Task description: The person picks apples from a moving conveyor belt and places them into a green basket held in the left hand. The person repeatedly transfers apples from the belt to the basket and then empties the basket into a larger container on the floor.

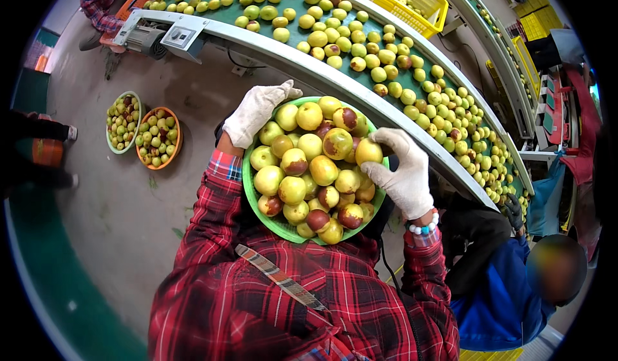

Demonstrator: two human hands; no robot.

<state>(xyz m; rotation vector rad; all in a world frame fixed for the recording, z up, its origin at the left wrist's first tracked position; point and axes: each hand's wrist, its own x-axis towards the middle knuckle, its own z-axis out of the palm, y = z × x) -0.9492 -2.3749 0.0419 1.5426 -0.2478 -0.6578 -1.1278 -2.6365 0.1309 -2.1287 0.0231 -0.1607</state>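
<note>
A green plastic basket (248, 182) full of yellow-green and reddish-brown jujubes sits on my lap. In a white glove, my left hand (258, 112) rests at the basket's upper left rim, holding no fruit that I can see; its fingertips lie partly over the rim. My right hand (403, 173), gloved too, grips a yellow jujube (369, 151) between thumb and fingers at the basket's right edge. Beyond the basket, a green conveyor belt (289, 35) carries many more jujubes, spread thinly at the left and heaped at the right.
The conveyor's metal side rail (309, 66) curves close past both hands. Two baskets of jujubes, one pale green (109, 141) and one orange (179, 141), stand on the floor at left. A co-worker in blue (497, 293) sits close at right. A yellow crate (386, 9) lies beyond the belt.
</note>
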